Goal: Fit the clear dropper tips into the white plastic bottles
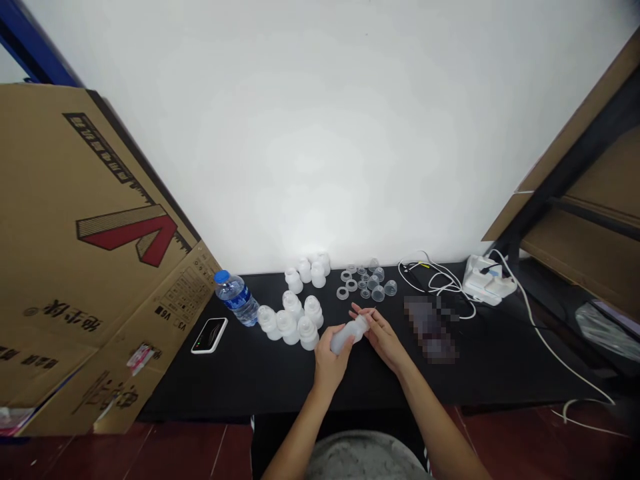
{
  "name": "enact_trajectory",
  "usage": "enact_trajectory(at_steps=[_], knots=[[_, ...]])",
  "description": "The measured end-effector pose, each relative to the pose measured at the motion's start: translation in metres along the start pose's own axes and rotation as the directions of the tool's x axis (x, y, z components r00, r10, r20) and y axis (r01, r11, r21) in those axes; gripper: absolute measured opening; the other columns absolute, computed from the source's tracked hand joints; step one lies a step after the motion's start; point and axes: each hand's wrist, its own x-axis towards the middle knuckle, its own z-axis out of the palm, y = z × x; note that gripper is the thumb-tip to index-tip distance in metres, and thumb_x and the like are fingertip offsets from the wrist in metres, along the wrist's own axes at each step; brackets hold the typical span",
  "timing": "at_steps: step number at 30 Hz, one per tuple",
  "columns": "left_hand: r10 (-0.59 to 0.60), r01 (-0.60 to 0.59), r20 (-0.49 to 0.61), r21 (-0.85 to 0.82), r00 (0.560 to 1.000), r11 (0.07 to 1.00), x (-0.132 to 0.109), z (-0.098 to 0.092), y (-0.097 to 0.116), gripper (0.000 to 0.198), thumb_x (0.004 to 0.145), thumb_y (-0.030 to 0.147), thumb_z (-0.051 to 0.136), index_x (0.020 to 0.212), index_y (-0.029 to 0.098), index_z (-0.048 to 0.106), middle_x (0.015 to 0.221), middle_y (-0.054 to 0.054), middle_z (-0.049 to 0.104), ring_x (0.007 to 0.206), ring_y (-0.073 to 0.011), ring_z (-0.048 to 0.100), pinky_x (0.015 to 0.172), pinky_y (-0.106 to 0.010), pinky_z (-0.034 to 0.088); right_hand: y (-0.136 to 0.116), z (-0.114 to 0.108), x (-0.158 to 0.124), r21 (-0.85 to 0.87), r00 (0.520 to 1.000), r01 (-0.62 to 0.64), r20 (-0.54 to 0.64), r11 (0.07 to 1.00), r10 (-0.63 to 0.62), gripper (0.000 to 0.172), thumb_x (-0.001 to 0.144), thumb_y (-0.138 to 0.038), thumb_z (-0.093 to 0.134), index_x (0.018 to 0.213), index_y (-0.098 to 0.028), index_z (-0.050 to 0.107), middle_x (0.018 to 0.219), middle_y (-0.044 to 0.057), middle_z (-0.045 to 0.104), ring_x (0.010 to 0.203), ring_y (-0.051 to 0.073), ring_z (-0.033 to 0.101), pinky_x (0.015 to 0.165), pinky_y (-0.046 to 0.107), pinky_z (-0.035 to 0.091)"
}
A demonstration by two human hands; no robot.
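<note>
My left hand is wrapped round the lower end of a small translucent white bottle, which lies tilted above the black table. At the bottle's upper end, my right hand has its fingers pinched on the neck. Just left of my hands stand several capped white bottles. Another group of capped bottles stands further back near the wall. Loose clear rings and caps lie scattered behind my right hand.
A blue-capped water bottle and a phone lie at the left of the table. A large cardboard box leans at the far left. White cables and a power strip sit at the right, beside shelving.
</note>
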Motion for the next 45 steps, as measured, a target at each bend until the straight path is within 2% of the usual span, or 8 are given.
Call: enact_trajectory(at_steps=[8, 12, 16, 22, 29, 33, 37, 45], knots=[[-0.102, 0.102, 0.005, -0.091, 0.995, 0.991, 0.004, 0.001, 0.000, 0.045, 0.095, 0.061, 0.069, 0.108, 0.018, 0.076, 0.102, -0.012, 0.081, 0.093, -0.0291, 0.077, 0.084, -0.041, 0.062, 0.002, -0.006, 0.001, -0.012, 1.000, -0.002, -0.004, 1.000, 0.002, 0.049, 0.091, -0.073, 0.074, 0.106, -0.027, 0.069, 0.140, 0.017, 0.073, 0.123, 0.035, 0.074, 0.096, 0.053, 0.060], [0.014, -0.014, -0.003, -0.018, 1.000, 1.000, -0.001, 0.003, -0.001, 0.035, 0.094, 0.050, 0.074, 0.113, 0.020, 0.073, 0.111, -0.012, 0.080, 0.101, -0.0294, 0.076, 0.091, -0.043, 0.061, 0.014, -0.012, 0.007, -0.058, 0.994, -0.035, -0.108, 0.998, 0.028, 0.052, 0.085, -0.073, 0.080, 0.082, -0.024, 0.063, 0.092, 0.010, 0.081, 0.084, 0.028, 0.077, 0.073, 0.039, 0.060], [0.133, -0.133, 0.011, -0.009, 0.991, 0.991, -0.005, 0.004, 0.000, 0.029, 0.095, 0.043, 0.074, 0.116, 0.022, 0.071, 0.114, -0.011, 0.078, 0.107, -0.0284, 0.075, 0.097, -0.043, 0.061, 0.017, -0.013, 0.007, -0.308, 0.926, 0.052, -0.342, 0.950, -0.161, 0.061, 0.085, -0.076, 0.077, 0.062, -0.024, 0.053, 0.056, -0.002, 0.058, 0.054, 0.018, 0.056, 0.054, 0.029, 0.045], [0.054, -0.054, -0.042, -0.010, 0.998, 0.998, -0.002, 0.002, 0.000, 0.034, 0.096, 0.050, 0.074, 0.115, 0.021, 0.072, 0.112, -0.011, 0.079, 0.104, -0.0295, 0.076, 0.095, -0.045, 0.062, 0.010, -0.021, 0.002, -0.296, 0.975, 0.086, -0.171, 0.951, -0.141, 0.060, 0.097, -0.073, 0.064, 0.063, -0.024, 0.060, 0.053, -0.001, 0.054, 0.048, 0.016, 0.047, 0.052, 0.030, 0.042], [-0.007, 0.006, -0.015, -0.083, 1.000, 0.997, 0.001, -0.002, 0.001, 0.039, 0.093, 0.052, 0.076, 0.112, 0.019, 0.074, 0.112, -0.013, 0.080, 0.104, -0.0306, 0.076, 0.093, -0.045, 0.061, 0.012, -0.025, 0.005, -0.245, 0.974, 0.117, -0.161, 0.962, -0.159, 0.046, 0.093, -0.066, 0.074, 0.080, -0.022, 0.068, 0.065, -0.003, 0.057, 0.057, 0.015, 0.050, 0.058, 0.028, 0.043], [0.011, -0.010, 0.003, -0.091, 1.000, 0.996, 0.000, -0.002, 0.003, 0.037, 0.092, 0.051, 0.077, 0.111, 0.019, 0.075, 0.111, -0.013, 0.080, 0.102, -0.0299, 0.076, 0.093, -0.043, 0.060, 0.015, -0.029, 0.006, -0.304, 0.961, 0.108, -0.212, 0.947, -0.177, 0.058, 0.096, -0.067, 0.069, 0.063, -0.022, 0.057, 0.056, -0.004, 0.046, 0.055, 0.014, 0.041, 0.055, 0.028, 0.036], [0.008, -0.009, -0.008, -0.089, 1.000, 0.996, 0.000, -0.002, 0.003, 0.036, 0.093, 0.050, 0.077, 0.112, 0.019, 0.075, 0.110, -0.012, 0.080, 0.100, -0.0288, 0.076, 0.091, -0.042, 0.060, 0.014, -0.029, 0.005, -0.239, 0.971, 0.112, -0.178, 0.965, -0.157, 0.047, 0.095, -0.067, 0.070, 0.083, -0.022, 0.068, 0.066, -0.003, 0.053, 0.058, 0.015, 0.044, 0.057, 0.028, 0.036], [0.003, -0.002, 0.011, -0.103, 1.000, 0.995, 0.000, -0.003, 0.003, 0.037, 0.093, 0.051, 0.077, 0.113, 0.019, 0.076, 0.110, -0.012, 0.079, 0.101, -0.0295, 0.075, 0.094, -0.044, 0.060, 0.010, -0.024, 0.004, -0.212, 0.978, 0.068, -0.178, 0.975, -0.107, 0.052, 0.094, -0.070, 0.069, 0.075, -0.021, 0.064, 0.062, -0.003, 0.051, 0.056, 0.013, 0.041, 0.053, 0.027, 0.034]])
